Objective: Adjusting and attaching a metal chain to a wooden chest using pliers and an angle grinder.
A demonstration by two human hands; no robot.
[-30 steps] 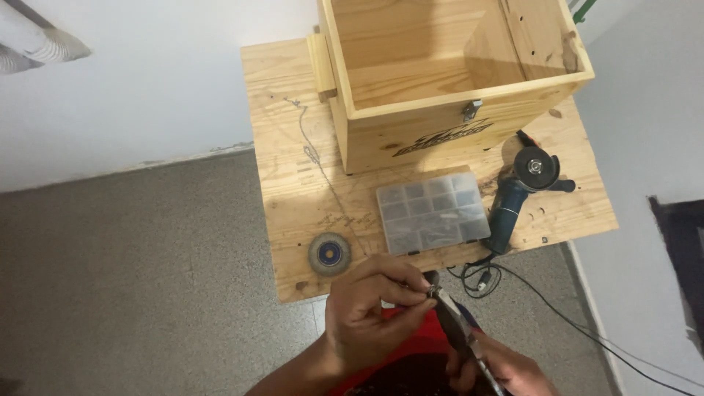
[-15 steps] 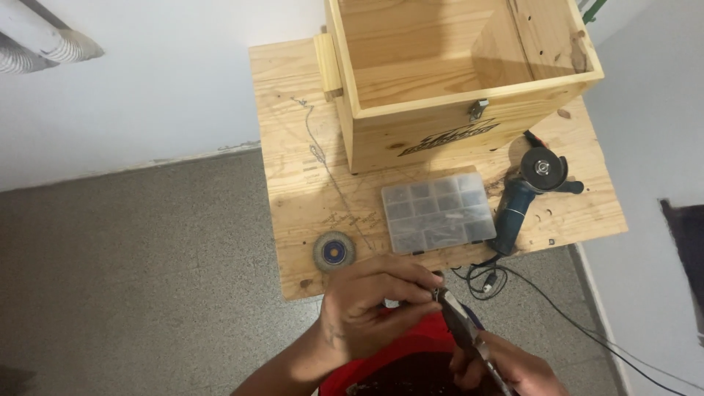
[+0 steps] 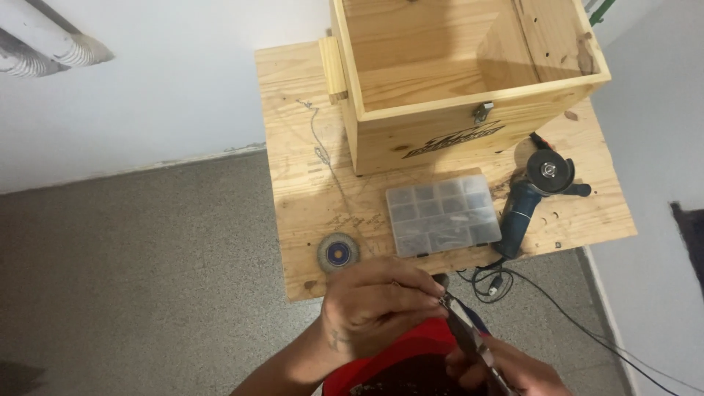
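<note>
Left hand [image 3: 381,308] curled tight, pinching tip of pliers [image 3: 462,330]. Right hand [image 3: 506,370] grips pliers handles, at 5 o'clock. Step looks like fixing tiny part. Next needs steady pinch. Parts box [image 3: 442,214] on surface [image 3: 301,183], at 12 o'clock.

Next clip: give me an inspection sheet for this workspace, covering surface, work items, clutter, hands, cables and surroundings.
Surface: bare plywood table, scuffed and marked.
Work items: pliers gripped in the right hand; the left hand pinches something small at the plier tips, too small to tell.
Clutter: open wooden box with a latch, clear compartment organiser, blue angle grinder, loose grinding disc, thin chain.
Hands: both close together below the table's near edge.
Cables: black cord coils off the near edge and trails across the floor.
Surroundings: speckled grey floor, white wall, white pipes.
</note>
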